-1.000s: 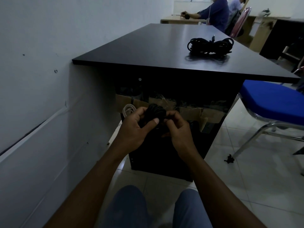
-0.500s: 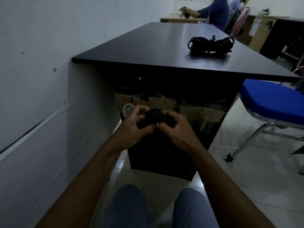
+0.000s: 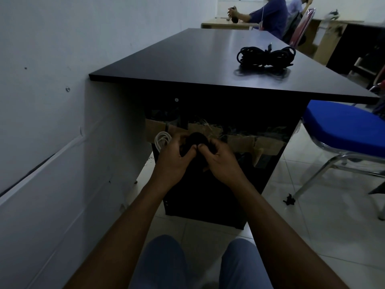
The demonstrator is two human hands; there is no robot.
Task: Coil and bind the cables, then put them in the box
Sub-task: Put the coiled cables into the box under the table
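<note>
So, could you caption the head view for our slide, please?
Left hand and right hand grip a coil by the desk.

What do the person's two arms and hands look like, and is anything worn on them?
The left arm and right arm are bare to the picture's edge: no sleeves show. The left hand and right hand wear no gloves; no watch or bracelet shows. Dim light hides finer detail.
</note>
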